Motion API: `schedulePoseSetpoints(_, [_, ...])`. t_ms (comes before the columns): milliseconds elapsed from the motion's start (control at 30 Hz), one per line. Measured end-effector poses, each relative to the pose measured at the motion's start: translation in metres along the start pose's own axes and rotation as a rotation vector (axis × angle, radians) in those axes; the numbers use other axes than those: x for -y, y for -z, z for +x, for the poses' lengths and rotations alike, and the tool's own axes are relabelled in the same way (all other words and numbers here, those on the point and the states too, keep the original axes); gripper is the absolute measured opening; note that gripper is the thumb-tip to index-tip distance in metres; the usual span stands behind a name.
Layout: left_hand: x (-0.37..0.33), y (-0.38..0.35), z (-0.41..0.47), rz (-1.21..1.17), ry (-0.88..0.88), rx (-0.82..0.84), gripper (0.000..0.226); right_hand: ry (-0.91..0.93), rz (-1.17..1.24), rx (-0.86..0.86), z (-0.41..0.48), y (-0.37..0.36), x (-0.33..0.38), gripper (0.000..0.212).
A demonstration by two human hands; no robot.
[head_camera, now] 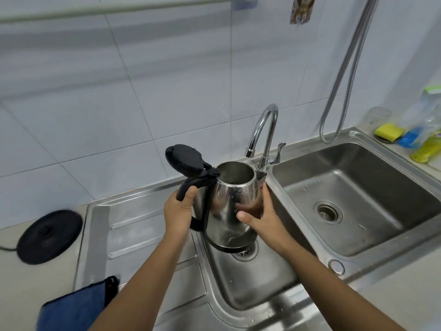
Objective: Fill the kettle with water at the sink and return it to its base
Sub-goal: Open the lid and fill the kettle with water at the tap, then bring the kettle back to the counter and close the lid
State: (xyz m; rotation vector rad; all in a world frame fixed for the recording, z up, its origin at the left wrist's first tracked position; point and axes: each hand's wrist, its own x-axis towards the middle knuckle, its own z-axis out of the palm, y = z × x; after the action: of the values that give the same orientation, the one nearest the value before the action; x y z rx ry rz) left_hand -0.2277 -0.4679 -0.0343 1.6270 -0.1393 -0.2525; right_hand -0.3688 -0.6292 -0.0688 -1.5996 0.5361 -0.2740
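Note:
A steel kettle [226,204] with a black handle hangs upright over the left sink basin [250,283], its black lid [185,161] flipped open to the left. My left hand [177,212] grips the black handle. My right hand [259,218] cups the kettle's right side below the spout. The chrome tap [263,130] arches just above and right of the kettle's mouth; no water is seen running. The round black kettle base [50,236] lies on the counter at the far left, its cord leading off the left edge.
A second, larger basin [358,199] lies to the right. A ribbed draining board [143,235] sits left of the kettle. A blue cloth [76,306] lies at the lower left. A yellow sponge [389,132], bottles and a glass stand at the back right; a shower hose [343,80] hangs there.

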Motion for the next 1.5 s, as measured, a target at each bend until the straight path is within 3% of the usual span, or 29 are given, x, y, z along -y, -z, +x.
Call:
schedulePoseSetpoints(133, [-0.009,0.005,-0.027,-0.014,-0.03,-0.028,0.018,0.008,-0.038,-0.093,-0.023,-0.01,0.015,0.137])
schedulePoseSetpoints(367, [-0.016,0.027,-0.062,0.023,-0.041,-0.059,0.028,0.039,-0.043,-0.096,-0.056,-0.027,0.024,0.157])
schedulePoseSetpoints(567, [-0.017,0.073,-0.08,0.034,-0.048,-0.118,0.031,0.053,-0.032,-0.057,-0.079,-0.065,0.03,0.156])
schedulePoseSetpoints(767, [-0.018,0.15,-0.09,0.04,-0.068,-0.175,0.022,0.087,-0.076,-0.03,-0.101,-0.133,0.042,0.153])
schedulePoseSetpoints(1067, [-0.009,0.313,-0.092,0.036,-0.121,-0.209,0.056,0.121,-0.051,-0.007,-0.141,-0.293,0.055,0.149])
schedulePoseSetpoints(1233, [-0.006,0.4,-0.095,0.042,-0.108,-0.241,0.026,0.135,-0.058,0.044,-0.156,-0.378,0.058,0.142])
schedulePoseSetpoints(1500, [0.016,0.492,-0.087,0.049,-0.082,-0.287,0.058,0.098,-0.022,0.096,-0.177,-0.467,0.057,0.14])
